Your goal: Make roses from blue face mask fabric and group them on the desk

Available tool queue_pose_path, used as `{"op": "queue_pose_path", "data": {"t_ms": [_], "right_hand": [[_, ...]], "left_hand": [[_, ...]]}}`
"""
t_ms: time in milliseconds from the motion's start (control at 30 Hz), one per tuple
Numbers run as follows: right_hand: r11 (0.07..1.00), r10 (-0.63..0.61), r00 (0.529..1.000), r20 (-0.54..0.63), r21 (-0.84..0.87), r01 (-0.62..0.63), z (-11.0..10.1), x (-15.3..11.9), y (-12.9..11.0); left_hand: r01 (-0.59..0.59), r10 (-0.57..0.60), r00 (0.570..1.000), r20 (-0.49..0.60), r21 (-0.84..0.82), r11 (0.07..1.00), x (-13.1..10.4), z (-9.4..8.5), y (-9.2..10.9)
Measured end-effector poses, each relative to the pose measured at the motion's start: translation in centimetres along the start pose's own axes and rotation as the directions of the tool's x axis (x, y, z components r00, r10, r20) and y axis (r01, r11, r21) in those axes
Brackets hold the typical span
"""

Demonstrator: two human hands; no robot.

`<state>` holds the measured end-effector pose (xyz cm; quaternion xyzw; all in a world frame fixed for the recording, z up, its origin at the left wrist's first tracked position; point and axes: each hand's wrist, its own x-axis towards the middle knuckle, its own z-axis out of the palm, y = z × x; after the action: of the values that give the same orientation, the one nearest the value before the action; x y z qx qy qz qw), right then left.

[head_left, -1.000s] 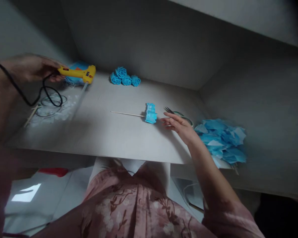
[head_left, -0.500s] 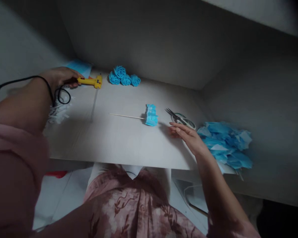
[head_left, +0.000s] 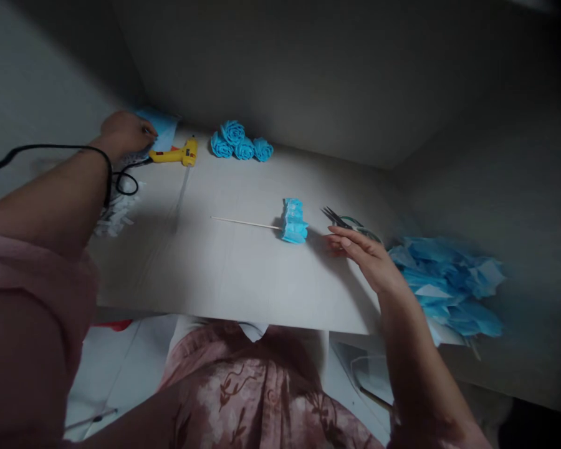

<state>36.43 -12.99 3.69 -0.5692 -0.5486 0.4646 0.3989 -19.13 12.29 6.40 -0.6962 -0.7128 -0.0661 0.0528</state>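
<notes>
At the back left, my left hand is curled closed above the yellow glue gun, beside a light-blue sheet. What its fingers hold, if anything, is hidden. The gun lies on the table, and its black cord runs over my left wrist. My right hand hovers open over the table, fingers stretched out and nothing in them. Scissors with pale handles lie just behind it, partly covered. Left of that hand lies a thin wooden stick with ruffled blue crepe paper at its right end.
Several finished blue paper roses sit together near the back wall. A heap of blue paper pieces lies at the table's right end. White scraps are under my left forearm. Walls enclose the table at the back and sides.
My left hand has let go of the glue gun and moved up toward the blue sheet. My right hand stays open near the scissors. The view has shifted slightly.
</notes>
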Motion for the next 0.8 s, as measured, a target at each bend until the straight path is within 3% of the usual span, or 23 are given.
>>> {"op": "queue_pose_path", "data": {"t_ms": [67, 200, 333, 467, 667, 733, 800], "right_hand": [[1.000, -0.008, 1.000, -0.007, -0.004, 0.008, -0.3, 0.1, -0.4], [0.999, -0.033, 0.998, -0.050, -0.001, 0.033, -1.3, 0.8, -1.1], [0.997, -0.056, 0.996, -0.065, 0.041, 0.059, -2.1, 2.4, -1.6], [0.995, -0.061, 0.996, -0.066, 0.071, 0.066, -2.2, 4.7, -2.3], [0.995, -0.080, 0.996, -0.045, 0.062, 0.082, -1.2, 7.2, -3.1], [0.993, -0.102, 0.994, -0.029, 0.064, 0.103, -0.8, 7.8, -2.8], [0.992, -0.104, 0.994, -0.026, 0.062, 0.105, -0.5, 8.4, -2.3]], "left_hand": [[0.081, -0.081, 0.997, 0.004, 0.030, 0.996, -0.4, -0.2, 1.1], [0.100, -0.103, 0.993, 0.048, 0.060, 0.993, 0.3, 0.5, 2.3], [0.067, -0.078, 0.993, 0.086, 0.121, 0.990, 2.4, 2.0, 1.0], [0.046, -0.054, 0.998, 0.044, 0.174, 0.984, 4.0, 3.1, -0.3], [0.089, -0.105, 0.986, 0.130, 0.121, 0.989, 2.3, 0.8, 1.8], [0.186, -0.190, 0.963, 0.189, 0.039, 0.982, 1.4, -0.2, 2.4], [0.211, -0.211, 0.971, 0.116, 0.007, 0.977, 0.8, -0.6, 2.8]]}}
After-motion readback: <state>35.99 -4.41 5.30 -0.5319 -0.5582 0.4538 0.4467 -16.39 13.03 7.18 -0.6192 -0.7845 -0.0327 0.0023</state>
